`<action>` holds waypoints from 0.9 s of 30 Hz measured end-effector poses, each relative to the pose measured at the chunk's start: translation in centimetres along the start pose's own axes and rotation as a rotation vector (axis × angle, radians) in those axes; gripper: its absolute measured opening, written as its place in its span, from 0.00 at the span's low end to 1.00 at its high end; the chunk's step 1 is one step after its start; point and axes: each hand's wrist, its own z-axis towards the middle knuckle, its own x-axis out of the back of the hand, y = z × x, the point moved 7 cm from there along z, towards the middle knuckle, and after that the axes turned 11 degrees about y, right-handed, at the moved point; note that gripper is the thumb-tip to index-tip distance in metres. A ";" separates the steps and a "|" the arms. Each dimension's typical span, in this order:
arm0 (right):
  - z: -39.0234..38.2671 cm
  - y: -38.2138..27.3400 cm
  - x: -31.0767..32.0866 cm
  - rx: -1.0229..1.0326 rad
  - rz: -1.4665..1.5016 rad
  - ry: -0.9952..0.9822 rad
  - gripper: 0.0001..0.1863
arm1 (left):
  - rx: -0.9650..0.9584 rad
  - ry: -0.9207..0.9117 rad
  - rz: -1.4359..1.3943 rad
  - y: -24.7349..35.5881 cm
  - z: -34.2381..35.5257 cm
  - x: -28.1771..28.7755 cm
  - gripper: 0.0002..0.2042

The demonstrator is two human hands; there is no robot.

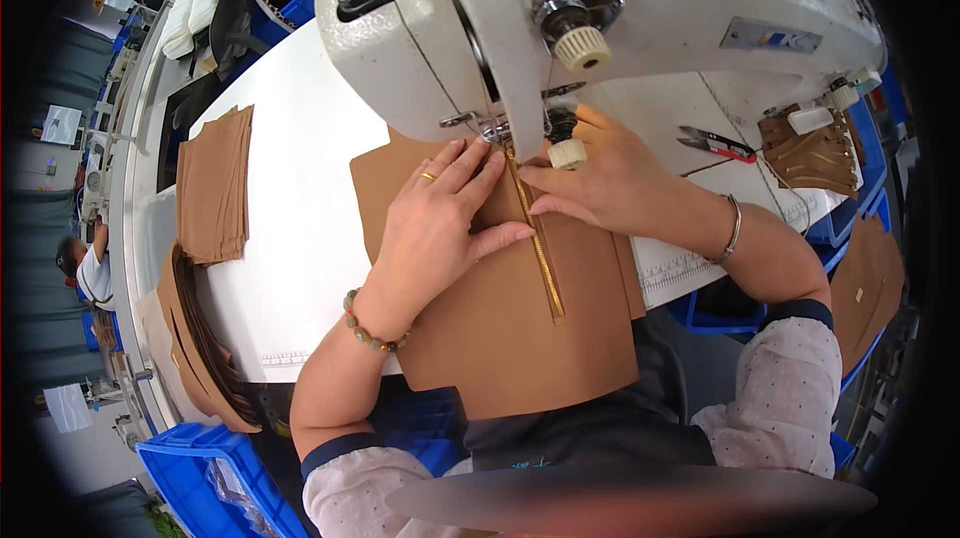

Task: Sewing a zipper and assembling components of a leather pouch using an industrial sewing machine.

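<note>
A brown leather-like panel [520,368] lies on the white sewing table, its near edge reaching over my lap. A gold-toothed zipper [541,263] runs along a slot in the panel up to the presser foot [497,133] of the white sewing machine [390,53]. My left hand [440,208] rests flat on the panel left of the zipper, fingertips close to the foot and thumb pointing at the teeth. On the zipper's right side lies my right hand [605,178], its thumb and forefinger apart; a machine knob partly hides its other fingers.
Brown panels are stacked at the left [213,188], and more pieces [190,348] hang over the table's left edge. Red-and-black thread snips [718,145] and brown strips [815,153] lie at the right. Blue bins [220,478] flank the table. Another person [95,273] sits far left.
</note>
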 end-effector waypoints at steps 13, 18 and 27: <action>-3.8 -1.8 6.6 -0.209 0.054 -0.035 0.14 | -0.026 -0.309 0.013 13.4 -10.5 1.6 0.49; -6.5 -4.2 8.1 -0.266 0.151 0.130 0.10 | 0.238 -0.152 -0.464 9.4 -10.9 3.5 0.24; -6.5 -10.4 4.7 0.031 0.263 0.121 0.14 | 0.811 0.006 -1.099 5.8 -12.5 3.9 0.22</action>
